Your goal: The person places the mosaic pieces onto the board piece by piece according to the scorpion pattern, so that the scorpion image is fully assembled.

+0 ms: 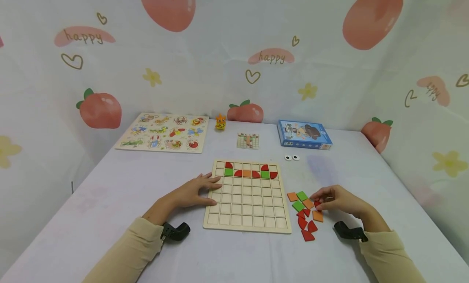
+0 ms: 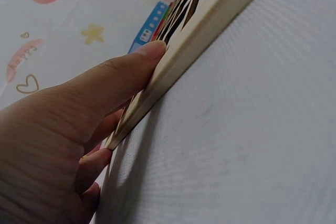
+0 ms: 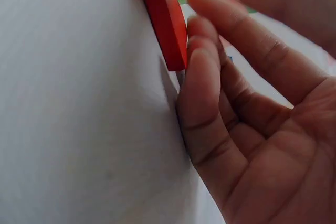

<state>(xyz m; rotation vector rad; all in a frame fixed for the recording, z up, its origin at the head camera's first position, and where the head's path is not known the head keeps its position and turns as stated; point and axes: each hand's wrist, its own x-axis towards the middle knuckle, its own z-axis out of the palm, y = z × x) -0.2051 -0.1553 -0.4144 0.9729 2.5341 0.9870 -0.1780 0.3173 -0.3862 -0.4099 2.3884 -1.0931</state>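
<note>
"Where's the board (image 1: 237,200)?"

"Mid-table (image 1: 143,177), just in front of the person. Eight pieces (image 1: 247,173) sit in its two far rows: red ones, two green squares and an orange square. The nearer rows are bare wood."

"And the left hand (image 1: 192,192)?"

"At the board's left side, fingers spread, thumb and fingertips resting on the edge. It isn't gripping anything round."

"What about the right hand (image 1: 340,199)?"

"It's to the right of the board, at the right side of the loose pieces (image 1: 298,205). Thumb and fingers are bent towards each other around a red piece (image 1: 317,202) — whether they pinch it or only touch it, I cannot tell, even from the right wrist view."

"What else lies in that pile?"

"Green and orange squares on the far side mostly, one orange square (image 1: 317,216) near the thumb, and more red pieces at the near end."

"Anything beyond the board?"

"A small card (image 1: 248,141) straight behind it, a blue box (image 1: 304,134) to the far right with two eyes (image 1: 288,157) in front — and, far left, an insect puzzle (image 1: 170,141) beside an orange toy (image 1: 220,122)."
</note>
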